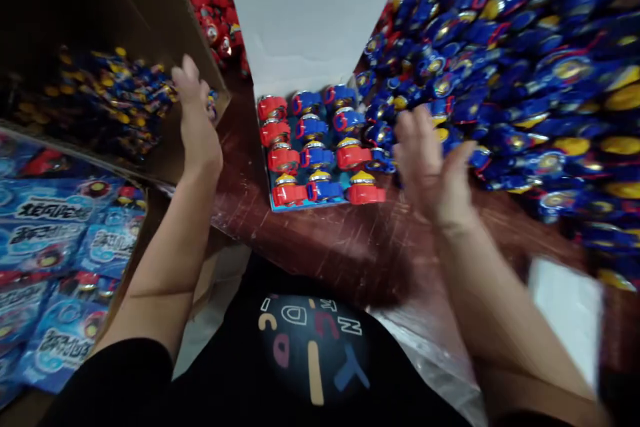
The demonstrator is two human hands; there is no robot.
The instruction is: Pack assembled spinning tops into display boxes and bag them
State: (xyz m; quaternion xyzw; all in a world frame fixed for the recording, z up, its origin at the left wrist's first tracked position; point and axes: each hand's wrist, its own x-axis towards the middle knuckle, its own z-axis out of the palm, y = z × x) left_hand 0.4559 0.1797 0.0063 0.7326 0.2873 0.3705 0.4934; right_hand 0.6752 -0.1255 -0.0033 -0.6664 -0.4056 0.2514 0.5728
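My left hand (197, 123) is raised at the right wall of a cardboard box, its fingers stretched out. Beyond them lies a heap of small blue-and-yellow pieces (125, 90) inside that box. My right hand (435, 177), slightly blurred, hovers with thumb and fingers apart beside the pile of blue toys. Between the hands sits a white box (320, 7) with its lid raised. Its blue tray holds rows of watch-like plastic toys: red toys (284, 159) on the left, blue toys (315, 157) in the middle, and both colours on the right. Neither hand touches these rows.
A large heap of blue toys (500, 73) covers the right side of the table (310, 247). Red toys (215, 7) lie behind the cardboard box (150, 7). Printed blue packets (60, 233) fill the lower left. A white block-like item (565, 313) rests at right.
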